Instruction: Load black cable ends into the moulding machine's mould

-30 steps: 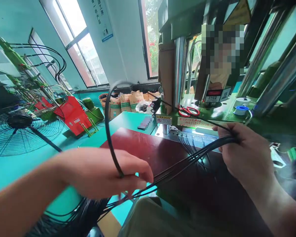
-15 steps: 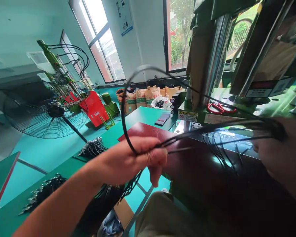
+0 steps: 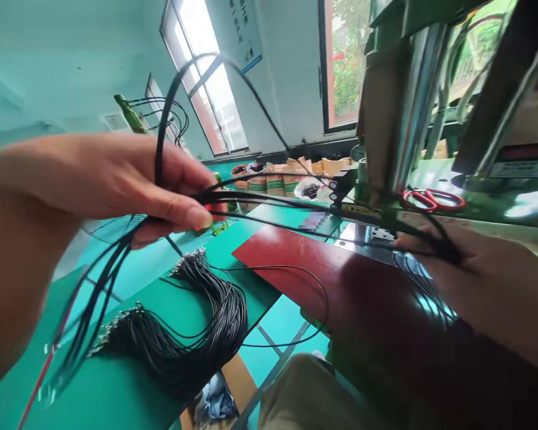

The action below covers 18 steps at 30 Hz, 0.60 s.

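Our left hand (image 3: 116, 179) is raised high at the left, thumb and fingers pinched shut on a small bunch of black cables (image 3: 269, 206). Our right hand (image 3: 484, 275) sits low at the right, closed over the other end of the same bunch, just in front of the metal plate (image 3: 363, 236) at the foot of the green press (image 3: 394, 107). The bunch runs taut between the two hands, well above the worktop (image 3: 116, 382). One strand arcs up in a wide loop (image 3: 192, 71) over the left hand; the loose tails hang down past the left wrist towards the near edge.

How far along: we judge this handful as lifted and drawn out straight, not yet set down or fed anywhere. A large heap of like cables (image 3: 192, 334) lies on the green worktop below, so much looks left to handle. One single strand (image 3: 314, 298) trails off the dark red mat (image 3: 341, 280) and over the worktop's edge.

Room: open air between the hands. To the right the press column and the red scissors (image 3: 433, 200) stand close to the right hand. The worktop edge and the gap beside the mat lie directly under the span. Sacks (image 3: 296, 173) sit far back by the window wall.
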Tool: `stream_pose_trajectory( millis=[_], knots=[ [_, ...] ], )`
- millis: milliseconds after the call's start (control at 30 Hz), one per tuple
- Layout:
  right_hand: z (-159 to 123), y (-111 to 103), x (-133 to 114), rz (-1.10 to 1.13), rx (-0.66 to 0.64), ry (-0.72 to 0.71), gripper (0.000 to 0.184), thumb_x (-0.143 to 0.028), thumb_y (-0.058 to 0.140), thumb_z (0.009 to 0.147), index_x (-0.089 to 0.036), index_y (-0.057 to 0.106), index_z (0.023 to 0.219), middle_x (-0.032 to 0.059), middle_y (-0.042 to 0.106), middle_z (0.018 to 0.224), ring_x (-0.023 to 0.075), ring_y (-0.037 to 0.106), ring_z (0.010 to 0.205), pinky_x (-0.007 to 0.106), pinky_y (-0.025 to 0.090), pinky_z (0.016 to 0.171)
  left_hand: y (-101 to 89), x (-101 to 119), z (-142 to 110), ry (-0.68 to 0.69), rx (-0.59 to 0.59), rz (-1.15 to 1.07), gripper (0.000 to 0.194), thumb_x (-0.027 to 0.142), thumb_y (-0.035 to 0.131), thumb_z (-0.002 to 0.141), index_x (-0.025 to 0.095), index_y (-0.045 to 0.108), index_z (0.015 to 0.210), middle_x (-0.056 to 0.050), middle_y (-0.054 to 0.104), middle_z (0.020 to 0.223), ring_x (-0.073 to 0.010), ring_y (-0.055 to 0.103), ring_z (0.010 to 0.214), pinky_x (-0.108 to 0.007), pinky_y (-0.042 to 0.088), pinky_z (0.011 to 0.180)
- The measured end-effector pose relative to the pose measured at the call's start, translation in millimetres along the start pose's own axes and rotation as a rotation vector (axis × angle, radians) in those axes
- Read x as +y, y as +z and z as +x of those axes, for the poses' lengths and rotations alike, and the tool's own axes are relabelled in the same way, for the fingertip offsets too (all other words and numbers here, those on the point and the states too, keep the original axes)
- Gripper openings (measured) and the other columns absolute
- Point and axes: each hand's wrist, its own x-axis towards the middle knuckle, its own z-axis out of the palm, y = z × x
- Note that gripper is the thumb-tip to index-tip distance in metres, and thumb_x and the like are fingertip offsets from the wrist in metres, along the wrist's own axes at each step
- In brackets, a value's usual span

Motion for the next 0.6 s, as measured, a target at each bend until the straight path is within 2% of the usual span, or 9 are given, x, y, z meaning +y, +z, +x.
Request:
stream_pose_trajectory(
  millis=[67, 100, 167, 233, 300, 367, 433, 500, 600],
  knots=[
    [-5.0, 14.7, -13.8, -0.002, -0.19, -0.079, 0.026, -0.053, 0.05, 0.073, -0.032, 0.063, 0.081, 0.0003, 0.066, 0.065, 0.0246, 0.058, 0.057, 0.031, 0.038, 0.052, -5.8, -34.6, -21.2, -0.178, 0.092, 0.104, 0.028, 0.026, 0.049, 0.084, 0.003, 0.059, 0.096, 0.01, 0.044, 0.054, 0.0055, 0.038, 0.045, -0.006, 0.028, 0.051],
    [-9.1, 24.5, -20.4, -0.02, -0.272, -0.135, 0.024, -0.05, 0.049, 0.075, -0.032, 0.062, 0.08, -0.0003, 0.067, 0.069, 0.0249, 0.061, 0.06, 0.032, 0.039, 0.054, -2.2, -53.1, -31.7, -0.268, 0.129, 0.138, 0.028, 0.028, 0.05, 0.084, 0.004, 0.06, 0.092, 0.01, 0.042, 0.055, 0.0056, 0.034, 0.047, -0.005, 0.026, 0.053],
    [-19.6, 48.8, -30.5, -0.09, -0.381, -0.279, 0.017, -0.042, 0.047, 0.08, -0.03, 0.058, 0.078, -0.0007, 0.068, 0.075, 0.0255, 0.063, 0.068, 0.032, 0.04, 0.057, 20.8, -91.4, -49.0, -0.396, 0.184, 0.139, 0.024, 0.034, 0.058, 0.081, 0.01, 0.06, 0.083, 0.009, 0.045, 0.061, 0.0018, 0.034, 0.055, -0.006, 0.026, 0.054],
    [-31.3, 76.6, -34.8, -0.156, -0.471, -0.446, 0.011, -0.033, 0.047, 0.084, -0.028, 0.054, 0.076, -0.0007, 0.068, 0.079, 0.0242, 0.064, 0.073, 0.031, 0.039, 0.058, 63.4, -130.3, -56.9, -0.437, 0.222, 0.094, 0.019, 0.035, 0.059, 0.081, 0.016, 0.06, 0.084, 0.009, 0.052, 0.07, -0.0035, 0.041, 0.065, -0.009, 0.031, 0.059],
    [-41.6, 103.6, -33.8, -0.207, -0.55, -0.579, 0.009, -0.025, 0.05, 0.085, -0.026, 0.051, 0.076, -0.0006, 0.066, 0.081, 0.022, 0.065, 0.074, 0.029, 0.037, 0.057, 117.1, -168.2, -54.6, -0.55, 0.222, 0.114, 0.023, 0.038, 0.058, 0.079, 0.017, 0.056, 0.071, 0.007, 0.052, 0.064, -0.0079, 0.043, 0.063, -0.015, 0.033, 0.058],
    [-48.7, 125.3, -29.5, -0.255, -0.62, -0.659, 0.011, -0.016, 0.049, 0.083, -0.024, 0.052, 0.077, -0.0008, 0.065, 0.081, 0.02, 0.065, 0.072, 0.027, 0.034, 0.054, 167.7, -202.5, -47.6, -0.589, 0.192, 0.101, 0.027, 0.042, 0.06, 0.076, 0.018, 0.055, 0.067, 0.004, 0.054, 0.063, -0.0132, 0.049, 0.064, -0.021, 0.038, 0.059],
    [-52.3, 138.4, -23.9, -0.294, -0.662, -0.707, 0.015, -0.01, 0.048, 0.082, -0.023, 0.054, 0.078, -0.0008, 0.063, 0.08, 0.0191, 0.065, 0.07, 0.026, 0.03, 0.052, 201.3, -230.9, -44.7, -0.603, 0.204, 0.103, 0.023, 0.041, 0.058, 0.076, 0.018, 0.057, 0.073, 0.0, 0.059, 0.074, -0.0178, 0.055, 0.073, -0.026, 0.042, 0.066],
    [-52.7, 142.5, -18.7, -0.28, -0.684, -0.725, 0.016, -0.009, 0.048, 0.082, -0.022, 0.055, 0.077, -0.0014, 0.062, 0.079, 0.0174, 0.064, 0.07, 0.026, 0.029, 0.052, 210.5, -252.6, -52.0, -0.573, 0.219, 0.112, 0.022, 0.038, 0.056, 0.078, 0.018, 0.061, 0.085, -0.004, 0.062, 0.089, -0.0207, 0.057, 0.087, -0.028, 0.044, 0.078],
    [-49.9, 135.7, -13.5, -0.209, -0.705, -0.731, 0.011, -0.014, 0.055, 0.084, -0.022, 0.055, 0.076, -0.0029, 0.06, 0.079, 0.0134, 0.061, 0.068, 0.025, 0.031, 0.055, 185.9, -270.7, -73.0, -0.5, 0.147, 0.069, 0.034, 0.04, 0.059, 0.078, 0.023, 0.064, 0.107, -0.004, 0.063, 0.113, -0.0225, 0.057, 0.107, -0.029, 0.042, 0.095]
  ],
)
